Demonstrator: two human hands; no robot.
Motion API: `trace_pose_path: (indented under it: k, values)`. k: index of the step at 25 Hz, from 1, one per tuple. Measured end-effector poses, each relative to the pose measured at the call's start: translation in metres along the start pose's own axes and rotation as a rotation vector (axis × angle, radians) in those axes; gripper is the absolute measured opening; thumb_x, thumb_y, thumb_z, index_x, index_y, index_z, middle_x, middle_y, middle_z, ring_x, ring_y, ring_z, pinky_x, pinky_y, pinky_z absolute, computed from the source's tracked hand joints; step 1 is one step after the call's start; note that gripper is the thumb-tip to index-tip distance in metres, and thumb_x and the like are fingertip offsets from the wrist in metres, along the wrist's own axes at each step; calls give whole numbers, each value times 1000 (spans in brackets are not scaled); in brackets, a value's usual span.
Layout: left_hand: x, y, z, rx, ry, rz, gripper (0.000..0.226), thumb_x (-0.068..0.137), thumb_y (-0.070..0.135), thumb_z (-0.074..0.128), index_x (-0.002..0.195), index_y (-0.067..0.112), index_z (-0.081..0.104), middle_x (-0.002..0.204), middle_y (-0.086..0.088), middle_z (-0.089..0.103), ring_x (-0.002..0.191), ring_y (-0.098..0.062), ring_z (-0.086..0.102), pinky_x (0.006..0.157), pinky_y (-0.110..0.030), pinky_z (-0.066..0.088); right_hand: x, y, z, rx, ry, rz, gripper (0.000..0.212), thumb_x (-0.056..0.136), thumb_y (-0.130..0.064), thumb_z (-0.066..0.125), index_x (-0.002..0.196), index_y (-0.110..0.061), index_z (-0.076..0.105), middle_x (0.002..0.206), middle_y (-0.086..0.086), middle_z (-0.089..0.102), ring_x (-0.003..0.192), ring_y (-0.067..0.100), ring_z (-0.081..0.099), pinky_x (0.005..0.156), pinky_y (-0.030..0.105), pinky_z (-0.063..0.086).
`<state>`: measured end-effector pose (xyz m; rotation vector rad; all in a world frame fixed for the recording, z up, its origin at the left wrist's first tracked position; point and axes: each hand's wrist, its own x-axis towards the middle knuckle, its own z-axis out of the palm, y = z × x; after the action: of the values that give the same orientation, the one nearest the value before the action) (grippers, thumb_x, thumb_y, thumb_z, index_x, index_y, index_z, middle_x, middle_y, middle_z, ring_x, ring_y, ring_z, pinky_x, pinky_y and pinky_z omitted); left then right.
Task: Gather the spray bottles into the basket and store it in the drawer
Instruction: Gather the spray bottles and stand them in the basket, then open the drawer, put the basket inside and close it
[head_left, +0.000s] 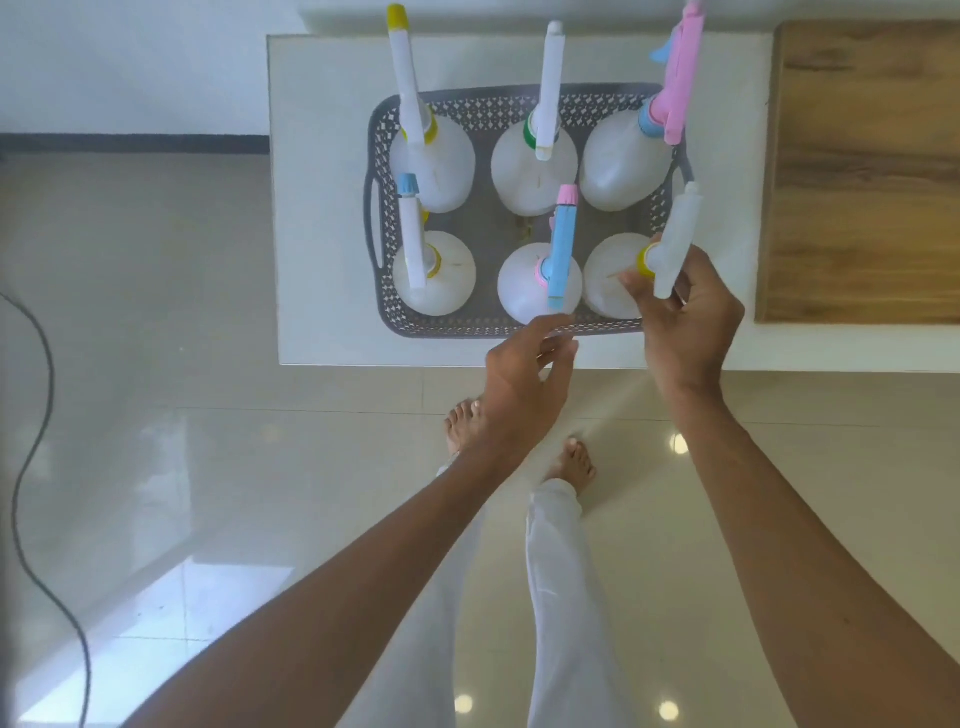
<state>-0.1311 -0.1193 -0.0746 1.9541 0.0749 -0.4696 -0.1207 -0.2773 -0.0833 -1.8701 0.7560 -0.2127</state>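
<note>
Right hand gripped near-right spray bottle by its neck (six stood in basket); left hand loose, empty, at near rim.

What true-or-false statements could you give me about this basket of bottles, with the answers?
1. Six translucent white plastic spray bottles stand in the grey perforated plastic basket. True.
2. The basket sits on the floor. False: it sits on the white table.
3. The right hand grips the sprayer head of the near-right bottle, the one with a yellow collar. True.
4. The left hand holds a bottle. False: it holds nothing, and its loosely curled fingers are close to the basket's near rim.
</note>
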Motion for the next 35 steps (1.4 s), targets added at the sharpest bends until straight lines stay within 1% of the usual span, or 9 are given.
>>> trace_pose_path:
  k: [4,8,11,14,19,22,27,31,35]
  values:
    - [-13,-45,-89,133,210,-1,15,94,7,62,105,11,71,99,-1,75,81,-8,71,69,-9,53,-15,1,-1,49,64,47,50,81,-5,85,126,6,64,121,21,71,118,29,69,108,49,54]
    - [-11,-108,-189,384,530,-109,30,94,5,58,124,2,61,122,-15,64,95,-21,66,72,-19,52,-61,6,-5,107,178,125,58,81,-10,85,133,-1,61,135,11,66,131,17,61,115,41,49]
    - [-3,-154,-234,277,362,-480,48,96,5,57,142,6,48,140,-15,57,109,-25,62,96,-34,50,-103,21,0,99,175,112,55,85,-9,83,133,3,59,135,15,63,131,22,60,113,40,51]
    - [2,-176,-240,16,93,-599,52,98,0,50,148,13,41,146,-7,50,108,-15,55,88,-32,48,-137,41,8,53,112,115,50,86,-4,82,130,6,60,131,15,64,126,22,62,112,42,52]
    - [16,-184,-230,-230,201,-671,51,91,-5,46,133,24,49,121,3,56,83,-12,56,86,-37,53,-169,58,21,-6,-20,120,47,87,-5,80,129,4,61,130,10,66,125,19,64,111,41,53]
    - [29,-192,-237,-178,190,-704,49,92,-9,54,127,24,50,124,2,58,100,-16,60,96,-41,55,-163,58,37,-117,-124,52,53,86,-7,81,134,1,59,135,11,64,129,21,62,112,42,52]
    - [35,-202,-253,58,71,-547,50,85,-3,63,130,16,55,120,-1,65,91,-19,59,76,-32,49,-148,57,55,-562,-387,-141,72,92,-17,77,153,-3,41,160,15,42,155,29,31,127,26,27]
    - [35,-208,-266,230,-18,-484,57,82,5,73,131,29,57,119,2,70,93,-17,70,79,-23,53,-147,54,65,-999,-447,-271,84,98,-44,61,162,-8,19,172,14,13,160,38,8,125,57,28]
    - [34,-212,-277,301,-154,-452,67,82,15,80,137,39,51,112,7,72,92,-9,72,78,-23,53,-151,51,74,-1087,-471,-206,88,98,-58,51,164,-17,11,174,11,2,160,40,1,122,67,26]
